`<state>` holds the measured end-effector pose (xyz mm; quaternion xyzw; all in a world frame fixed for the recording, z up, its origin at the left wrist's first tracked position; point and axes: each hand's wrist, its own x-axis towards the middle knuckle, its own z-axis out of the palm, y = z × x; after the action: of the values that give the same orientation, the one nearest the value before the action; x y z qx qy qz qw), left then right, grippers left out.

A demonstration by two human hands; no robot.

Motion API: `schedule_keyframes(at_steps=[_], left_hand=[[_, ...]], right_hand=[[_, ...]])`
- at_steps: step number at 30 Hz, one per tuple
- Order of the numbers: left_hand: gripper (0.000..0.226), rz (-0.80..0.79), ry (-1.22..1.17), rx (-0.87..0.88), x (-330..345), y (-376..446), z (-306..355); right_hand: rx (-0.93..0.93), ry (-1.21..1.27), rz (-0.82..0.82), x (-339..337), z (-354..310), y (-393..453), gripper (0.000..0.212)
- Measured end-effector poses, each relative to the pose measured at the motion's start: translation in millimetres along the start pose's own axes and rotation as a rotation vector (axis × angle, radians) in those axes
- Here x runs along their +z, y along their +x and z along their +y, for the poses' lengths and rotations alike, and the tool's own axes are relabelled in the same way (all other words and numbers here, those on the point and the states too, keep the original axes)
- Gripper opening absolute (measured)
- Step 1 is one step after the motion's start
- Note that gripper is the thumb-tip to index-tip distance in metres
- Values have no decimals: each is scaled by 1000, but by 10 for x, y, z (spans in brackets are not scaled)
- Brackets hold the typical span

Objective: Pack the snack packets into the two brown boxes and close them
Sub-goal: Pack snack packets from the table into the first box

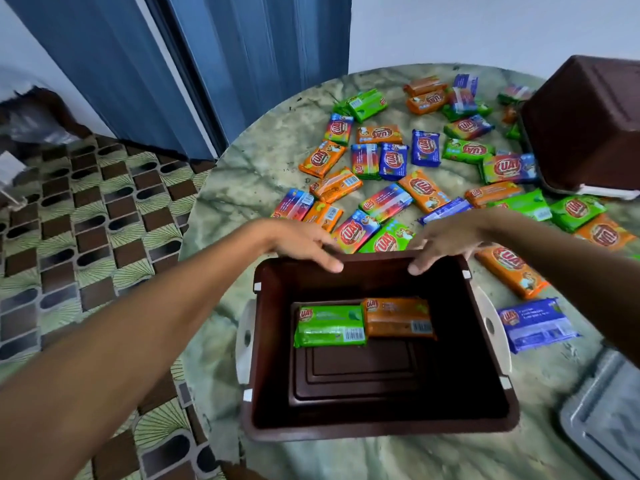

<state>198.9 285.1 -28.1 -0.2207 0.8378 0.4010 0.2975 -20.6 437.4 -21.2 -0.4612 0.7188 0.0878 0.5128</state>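
Early going here: only two packets were in, a green packet (330, 326) and an orange packet (399, 317) lying side by side at the far end of the open brown box (485, 403). Both hands hovered over its far rim, the left hand (300, 241) and the right hand (450, 242) spread flat with loose fingers, holding nothing. Dozens of loose packets (384, 168) were scattered across the marbled table (249, 168) beyond. The second brown box (585, 123) sat overturned at far right, unfilled. A grey lid (609, 410) waited near right; nothing was closed.
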Motion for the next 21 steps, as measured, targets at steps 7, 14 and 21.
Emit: schedule_keyframes(at_steps=[7,14,21], left_hand=[[59,302,160,-33,-192,691,187],[79,277,488,-47,-77,1230,213],[93,297,433,-77,-7,1302,220]], right_hand=[[-203,-404,301,-439,-506,381,31],[-134,-835,300,-170,-136,1049,97],[-324,-891,508,-65,117,1019,72]])
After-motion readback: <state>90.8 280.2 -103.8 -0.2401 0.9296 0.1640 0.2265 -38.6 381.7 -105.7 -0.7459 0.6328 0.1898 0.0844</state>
